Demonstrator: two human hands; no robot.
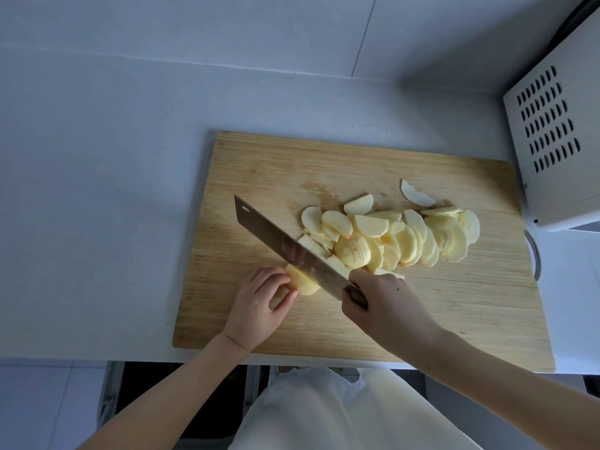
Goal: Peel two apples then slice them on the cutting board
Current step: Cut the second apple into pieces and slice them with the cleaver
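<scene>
A wooden cutting board (438, 319) lies on the white counter. My left hand (258, 305) grips a peeled apple piece (303, 282) near the board's front left, fingers curled over it. My right hand (380, 306) grips the handle of a cleaver (285, 246); its blade runs diagonally up and to the left, its edge resting on the apple piece. A heap of pale apple slices (393, 237) is spread across the middle of the board. A single thin slice (414, 193) lies apart behind the heap.
A white appliance with vent slots (552, 138) stands at the right, close to the board's far right corner. The white counter (97, 190) stretches to the left and behind. The counter's front edge runs just below the board, with my white clothing (341, 414) under it.
</scene>
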